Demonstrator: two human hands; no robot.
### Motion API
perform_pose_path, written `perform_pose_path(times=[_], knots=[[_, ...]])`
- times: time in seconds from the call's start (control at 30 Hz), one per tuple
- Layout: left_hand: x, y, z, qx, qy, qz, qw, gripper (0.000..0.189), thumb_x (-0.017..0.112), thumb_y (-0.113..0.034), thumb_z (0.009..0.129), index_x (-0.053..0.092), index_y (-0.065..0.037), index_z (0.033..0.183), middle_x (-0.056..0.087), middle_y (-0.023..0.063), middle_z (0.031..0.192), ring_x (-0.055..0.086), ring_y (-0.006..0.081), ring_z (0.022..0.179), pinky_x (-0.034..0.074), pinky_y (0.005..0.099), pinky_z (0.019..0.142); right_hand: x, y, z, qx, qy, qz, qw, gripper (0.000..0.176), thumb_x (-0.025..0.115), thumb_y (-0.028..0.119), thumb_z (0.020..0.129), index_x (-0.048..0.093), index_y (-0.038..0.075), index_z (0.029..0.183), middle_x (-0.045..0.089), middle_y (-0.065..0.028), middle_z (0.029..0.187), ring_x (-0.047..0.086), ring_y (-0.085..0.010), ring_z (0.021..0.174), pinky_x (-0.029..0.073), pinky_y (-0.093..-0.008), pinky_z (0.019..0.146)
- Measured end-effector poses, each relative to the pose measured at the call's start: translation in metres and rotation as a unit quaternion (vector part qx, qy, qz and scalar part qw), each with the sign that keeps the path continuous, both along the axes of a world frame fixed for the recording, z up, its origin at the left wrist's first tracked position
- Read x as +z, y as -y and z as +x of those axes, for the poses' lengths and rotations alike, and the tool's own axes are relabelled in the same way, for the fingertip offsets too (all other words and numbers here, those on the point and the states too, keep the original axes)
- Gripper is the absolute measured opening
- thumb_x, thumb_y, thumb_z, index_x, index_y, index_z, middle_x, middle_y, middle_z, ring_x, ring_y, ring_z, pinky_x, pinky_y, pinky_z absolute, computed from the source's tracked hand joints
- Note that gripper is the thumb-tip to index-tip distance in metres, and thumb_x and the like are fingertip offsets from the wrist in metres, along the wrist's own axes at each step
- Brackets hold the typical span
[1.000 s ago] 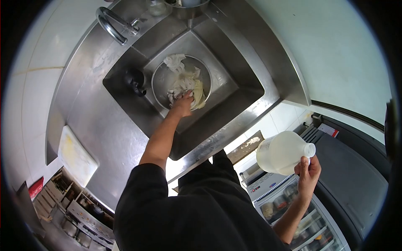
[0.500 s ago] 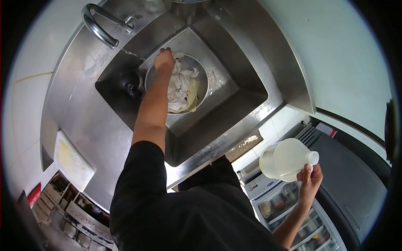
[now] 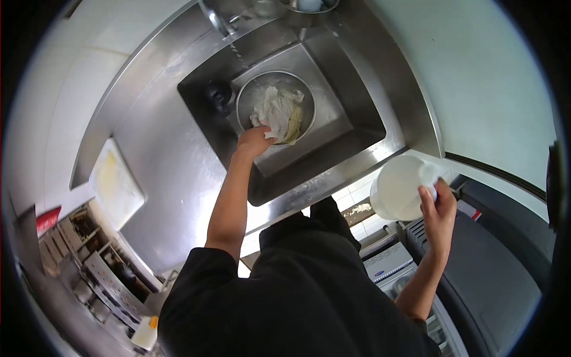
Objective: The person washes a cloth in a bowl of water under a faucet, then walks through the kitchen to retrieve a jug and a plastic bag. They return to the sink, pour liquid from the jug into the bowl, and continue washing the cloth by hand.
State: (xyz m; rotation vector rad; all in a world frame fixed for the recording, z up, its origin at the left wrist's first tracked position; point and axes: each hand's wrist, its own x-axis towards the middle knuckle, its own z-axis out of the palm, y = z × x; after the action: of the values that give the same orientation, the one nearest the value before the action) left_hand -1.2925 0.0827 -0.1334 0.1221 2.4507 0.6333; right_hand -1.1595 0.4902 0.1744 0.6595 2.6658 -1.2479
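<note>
A round metal bowl (image 3: pixel 241 101) sits in the sink with crumpled white cloths (image 3: pixel 273 107) and a yellowish cloth (image 3: pixel 294 126) in it. My left hand (image 3: pixel 256 141) is at the bowl's near rim, its fingers closed on the edge of the white cloth; part of the grip is hidden. Off to the right, over the floor beside the sink, my right hand (image 3: pixel 439 202) grips a large translucent plastic jug (image 3: pixel 398 189) near its neck. The jug is tilted and slightly blurred, with pale contents.
Water runs from the faucet (image 3: pixel 217 22) into the steel sink (image 3: pixel 333 140). A dark round object (image 3: pixel 219 92) lies at the sink's left. On the counter rests a stained white cutting board (image 3: pixel 116 181). Another metal bowl (image 3: pixel 309 7) stands at the back. A grey appliance (image 3: pixel 488 238) is at right.
My left hand has moved from the bowl's far rim to its near rim, and the cloths have shifted. The jug in my right hand has risen and turned. The view has shifted too.
</note>
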Motion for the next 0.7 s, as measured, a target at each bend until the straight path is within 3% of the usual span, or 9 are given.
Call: perform_pose_path(times=[0.1,0.13,0.23,0.27,0.33,0.43,0.53,0.6,0.7], knots=[[0.060,0.020,0.047,0.100,-0.050,0.021,0.994,0.048,0.072,-0.038,0.085,0.065,-0.013,0.125,0.071,0.0144,0.111,0.070,0.0315,0.093,0.054,0.0400,0.083,0.018,0.026,-0.045,0.179,-0.026,0.097,0.979,0.028,0.072,0.020,0.090,0.057,-0.003,0.083,0.055,-0.0140,0.071,0.055,-0.0249,0.065,0.042,-0.0376,0.061],[0.079,0.029,0.064,0.141,-0.068,0.024,0.987,0.045,0.072,-0.035,0.086,0.066,-0.012,0.125,0.071,0.0140,0.110,0.070,0.0286,0.090,0.055,0.0379,0.081,0.021,0.035,-0.057,0.216,-0.026,0.091,0.972,0.032,0.072,0.022,0.089,0.057,-0.004,0.082,0.058,-0.0193,0.075,0.059,-0.0332,0.070,0.044,-0.0424,0.065],[0.119,0.051,0.122,0.262,-0.134,0.057,0.954,0.037,0.072,-0.023,0.089,0.066,-0.010,0.123,0.072,0.0122,0.105,0.067,0.0187,0.080,0.054,0.0304,0.072,0.011,0.049,-0.081,0.376,-0.010,0.172,0.910,0.034,0.070,0.030,0.090,0.062,-0.003,0.084,0.064,-0.0236,0.084,0.061,-0.0424,0.079,0.047,-0.0471,0.070],[0.128,0.058,0.142,0.301,-0.166,0.081,0.935,0.033,0.071,-0.017,0.090,0.067,-0.010,0.122,0.072,0.0112,0.102,0.065,0.0144,0.076,0.053,0.0271,0.068,0.004,0.053,-0.086,0.412,-0.010,0.190,0.891,0.035,0.069,0.031,0.091,0.063,-0.002,0.085,0.065,-0.0240,0.086,0.062,-0.0423,0.081,0.047,-0.0476,0.072],[0.143,0.065,0.185,0.360,-0.227,0.085,0.901,0.031,0.071,-0.016,0.089,0.068,-0.011,0.120,0.072,0.0095,0.102,0.062,0.0155,0.067,0.051,0.0279,0.066,-0.015,0.061,-0.094,0.478,-0.013,0.230,0.848,0.037,0.066,0.035,0.092,0.066,-0.002,0.088,0.066,-0.0248,0.090,0.063,-0.0423,0.085,0.049,-0.0486,0.074],[0.154,0.064,0.252,0.451,-0.267,0.040,0.851,0.030,0.068,-0.011,0.091,0.067,-0.007,0.121,0.072,0.0086,0.099,0.059,0.0117,0.069,0.050,0.0267,0.065,-0.036,0.073,-0.111,0.518,0.022,0.271,0.811,0.040,0.065,0.038,0.091,0.067,-0.002,0.092,0.067,-0.0241,0.093,0.064,-0.0419,0.088,0.050,-0.0490,0.079],[0.132,0.063,0.329,0.518,-0.287,-0.009,0.806,0.032,0.066,-0.010,0.092,0.064,-0.004,0.124,0.069,0.0077,0.103,0.053,0.0100,0.066,0.048,0.0258,0.063,-0.046,0.084,-0.120,0.535,0.026,0.262,0.803,0.042,0.066,0.040,0.090,0.068,-0.002,0.093,0.068,-0.0230,0.096,0.065,-0.0415,0.092,0.050,-0.0492,0.081],[0.124,0.054,0.376,0.571,-0.261,-0.027,0.778,0.035,0.066,-0.013,0.093,0.064,-0.009,0.128,0.068,0.0042,0.096,0.048,0.0078,0.061,0.045,0.0256,0.058,-0.054,0.091,-0.121,0.536,0.023,0.273,0.798,0.043,0.067,0.040,0.089,0.068,-0.002,0.094,0.069,-0.0224,0.097,0.065,-0.0413,0.093,0.050,-0.0493,0.082],[0.103,0.040,0.441,0.630,-0.223,0.015,0.744,0.038,0.065,-0.014,0.093,0.060,-0.006,0.130,0.066,0.0051,0.096,0.048,0.0076,0.063,0.045,0.0252,0.059,-0.054,0.108,-0.123,0.533,0.029,0.289,0.795,0.043,0.068,0.041,0.089,0.068,-0.002,0.095,0.069,-0.0220,0.098,0.065,-0.0412,0.095,0.051,-0.0490,0.083]])
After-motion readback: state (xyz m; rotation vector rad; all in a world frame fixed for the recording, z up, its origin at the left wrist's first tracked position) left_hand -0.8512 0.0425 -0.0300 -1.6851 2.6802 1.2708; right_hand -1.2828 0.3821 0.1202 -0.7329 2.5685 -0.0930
